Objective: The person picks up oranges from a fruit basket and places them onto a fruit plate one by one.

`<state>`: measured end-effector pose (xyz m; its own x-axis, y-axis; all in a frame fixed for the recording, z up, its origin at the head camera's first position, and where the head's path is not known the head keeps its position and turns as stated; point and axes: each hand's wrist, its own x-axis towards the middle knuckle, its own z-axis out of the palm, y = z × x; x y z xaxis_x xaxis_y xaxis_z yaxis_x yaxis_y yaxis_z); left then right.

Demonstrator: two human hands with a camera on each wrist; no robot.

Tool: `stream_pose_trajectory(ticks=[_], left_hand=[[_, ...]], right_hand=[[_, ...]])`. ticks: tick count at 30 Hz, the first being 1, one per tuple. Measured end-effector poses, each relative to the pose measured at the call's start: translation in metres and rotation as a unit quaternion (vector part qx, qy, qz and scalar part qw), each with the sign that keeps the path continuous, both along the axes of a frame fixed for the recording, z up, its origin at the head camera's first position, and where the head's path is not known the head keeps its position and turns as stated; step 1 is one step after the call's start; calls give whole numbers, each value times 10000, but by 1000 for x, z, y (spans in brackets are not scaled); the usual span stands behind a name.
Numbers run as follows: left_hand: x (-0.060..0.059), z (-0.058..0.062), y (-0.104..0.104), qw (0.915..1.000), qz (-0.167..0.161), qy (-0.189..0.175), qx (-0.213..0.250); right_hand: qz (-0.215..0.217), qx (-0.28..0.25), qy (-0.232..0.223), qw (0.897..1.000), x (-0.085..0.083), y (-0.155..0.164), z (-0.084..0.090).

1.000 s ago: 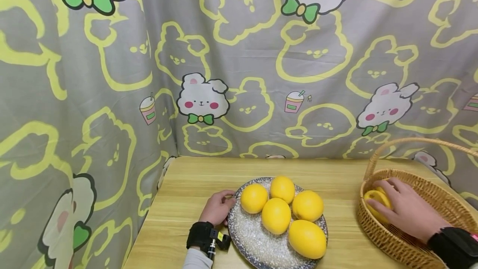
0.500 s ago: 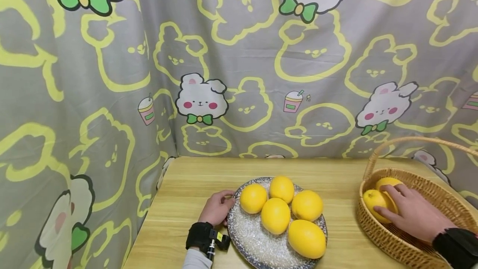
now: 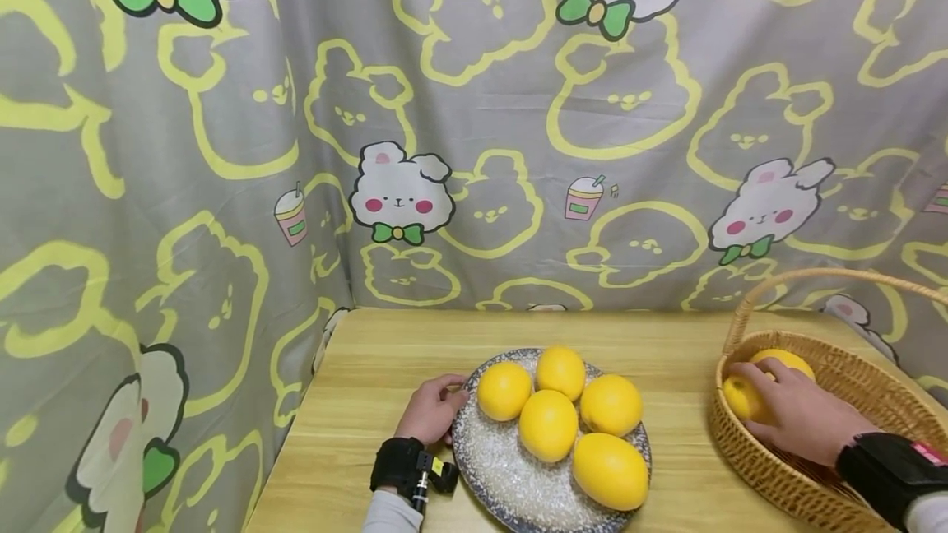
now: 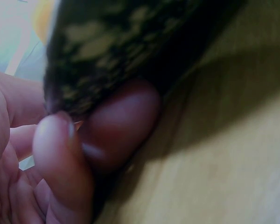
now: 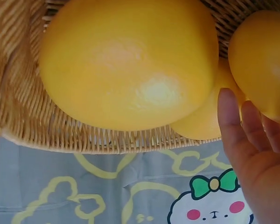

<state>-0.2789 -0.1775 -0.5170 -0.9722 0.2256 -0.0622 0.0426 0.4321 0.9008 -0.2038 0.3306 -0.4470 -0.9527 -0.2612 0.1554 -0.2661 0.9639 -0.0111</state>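
Cartoon-rabbit curtains (image 3: 474, 130) hang behind the pale wooden table (image 3: 370, 385) where I sit with a speckled plate (image 3: 489, 467) of five lemons before me. My left hand (image 3: 432, 411) pinches the plate's near-left rim, thumb on top and a fingertip (image 4: 121, 126) tucked beneath, as the left wrist view shows up close. My right hand (image 3: 796, 414) reaches into the wicker basket (image 3: 778, 475) at the table's right end, its fingers (image 5: 233, 126) spread over a lemon (image 3: 741, 397) lying against the basket's left wall, a second lemon (image 3: 785, 360) just behind it. From these views I cannot tell whether those fingers have closed round the fruit or only rest on it. I judge the lemon firm, fairly light and smooth-skinned, apt to roll; a wrap round its broad middle should hold it best. My wrist lies low across the basket's rim, palm down.
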Motion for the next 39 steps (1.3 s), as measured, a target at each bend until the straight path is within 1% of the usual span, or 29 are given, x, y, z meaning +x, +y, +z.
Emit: stream_pose_trajectory(ticks=[6,14,24,28,33,39], left_hand=[[-2,0,1,10000,-39,53,44],[-3,-1,2,9999,-79,38,51],[-4,-4,1,10000,-61,48,51],[-3,-3,-1,10000,-44,24,47],[-2,-2,-1,10000,-5,-6,48],[0,-2,0,9999,-4,-62,87]], right_hand=[[287,200,219,9991,-7,1,-1],[210,310,159,9992,-10,3,-6],[290,235,475,9982,-13,5,-20],[327,237,538,9977,-15,3,-22],[311,194,429,9984,-17,2,-20],[95,67,-9,9999,-24,4,-14]])
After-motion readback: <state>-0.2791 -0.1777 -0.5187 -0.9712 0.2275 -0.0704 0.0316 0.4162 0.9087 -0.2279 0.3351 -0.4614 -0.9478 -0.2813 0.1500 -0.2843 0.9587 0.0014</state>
